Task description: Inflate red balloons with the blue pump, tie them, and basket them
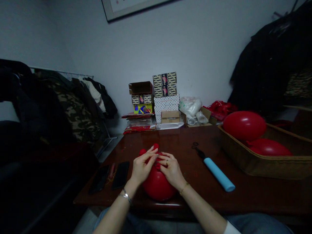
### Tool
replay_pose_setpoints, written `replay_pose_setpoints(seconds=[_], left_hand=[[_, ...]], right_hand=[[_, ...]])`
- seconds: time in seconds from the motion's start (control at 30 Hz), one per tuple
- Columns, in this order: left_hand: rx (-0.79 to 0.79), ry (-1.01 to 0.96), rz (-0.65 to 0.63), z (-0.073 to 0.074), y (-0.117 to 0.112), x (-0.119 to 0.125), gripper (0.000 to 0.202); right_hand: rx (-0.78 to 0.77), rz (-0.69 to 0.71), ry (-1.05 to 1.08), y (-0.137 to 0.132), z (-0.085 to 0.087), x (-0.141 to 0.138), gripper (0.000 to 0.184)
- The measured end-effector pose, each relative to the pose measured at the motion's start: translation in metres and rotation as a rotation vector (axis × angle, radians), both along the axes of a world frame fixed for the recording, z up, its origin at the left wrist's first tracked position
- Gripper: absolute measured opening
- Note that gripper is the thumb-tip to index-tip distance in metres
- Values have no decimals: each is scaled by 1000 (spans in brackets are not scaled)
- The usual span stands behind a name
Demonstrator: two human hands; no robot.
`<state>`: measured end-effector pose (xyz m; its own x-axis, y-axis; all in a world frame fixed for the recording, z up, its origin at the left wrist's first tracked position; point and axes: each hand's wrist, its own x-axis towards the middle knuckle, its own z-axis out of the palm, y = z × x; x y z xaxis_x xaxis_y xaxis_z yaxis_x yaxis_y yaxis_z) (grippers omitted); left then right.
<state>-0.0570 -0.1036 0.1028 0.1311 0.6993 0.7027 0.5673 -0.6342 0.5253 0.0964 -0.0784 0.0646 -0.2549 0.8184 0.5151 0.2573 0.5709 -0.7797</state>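
Red balloon (159, 187), glossy and round, under both hands (141, 169).

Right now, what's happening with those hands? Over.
Left hand, right hand: together at far end of red balloon. Balloon: inflated. Blue pump: off to the right, not in the way.

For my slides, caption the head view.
Left hand and right hand at an inflated red balloon, blue balloon pump lying to their right.
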Motion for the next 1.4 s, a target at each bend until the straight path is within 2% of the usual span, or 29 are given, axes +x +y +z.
replay_pose_setpoints(seconds=[0.1, 0.27, 0.37, 0.53, 0.67, 0.83, 1.03, 1.17, 1.4], left_hand=[[-48, 97, -38, 8, 2, -3, 18], [-116, 176, -122, 7, 3, -5, 17], [-152, 173, -151, 4, 5, -6, 17], [-220, 63, -197, -1, 11, -8, 13], [-244, 117, -229, 2, 13, -10, 16], [-160, 222, -207, 3, 10, -8, 17], [16, 168, -116, -14, 4, 3, 21], [130, 213, -60, -22, 2, 6, 18], [275, 375, 4, -19, 1, 7, 15]], right_hand=[[16, -4, -26, -2, 4, -1, 14], [23, 12, -25, -3, 4, -1, 19], [23, 32, -33, -1, 0, -1, 19], [20, 53, -44, 1, 0, 2, 20], [15, 92, -91, 1, 3, 6, 25], [31, 107, -108, 3, 5, 8, 23], [8, 113, -79, 5, 3, 10, 13], [-3, 101, -76, 6, 0, 11, 13], [-1, 128, -60, 6, -3, 12, 10]])
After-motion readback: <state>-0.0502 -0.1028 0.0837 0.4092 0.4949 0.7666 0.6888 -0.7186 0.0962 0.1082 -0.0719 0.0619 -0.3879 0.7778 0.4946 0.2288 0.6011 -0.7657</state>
